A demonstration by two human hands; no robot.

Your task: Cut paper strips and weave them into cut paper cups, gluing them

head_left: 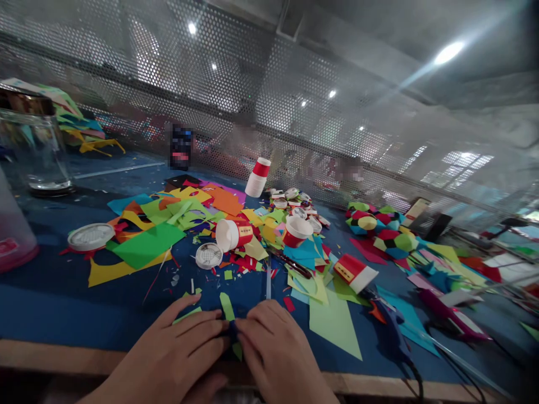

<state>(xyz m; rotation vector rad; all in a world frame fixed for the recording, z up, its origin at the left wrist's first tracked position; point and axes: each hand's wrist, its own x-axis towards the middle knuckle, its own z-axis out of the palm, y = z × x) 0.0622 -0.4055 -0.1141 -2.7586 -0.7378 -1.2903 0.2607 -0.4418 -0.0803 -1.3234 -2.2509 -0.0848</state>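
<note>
At the table's front edge my left hand (185,339) and my right hand (275,348) meet at the fingertips. Pinched between them is a small dark blue piece (233,331), mostly hidden by the fingers; its kind I cannot make out. A narrow light green paper strip (227,306) runs beneath this piece, its ends sticking out above and below. My left index finger is raised apart from its other fingers, beside another light green paper scrap (187,315). The fingers of my right hand are curled closed.
Coloured paper sheets and scraps (147,245) spread behind my hands, with paper cups (231,234), a round lid (209,256) and scissors (292,264). A glue gun (391,320) with its cord lies right. Left stands a glass jar (42,146). Perforated metal (219,73) rises behind.
</note>
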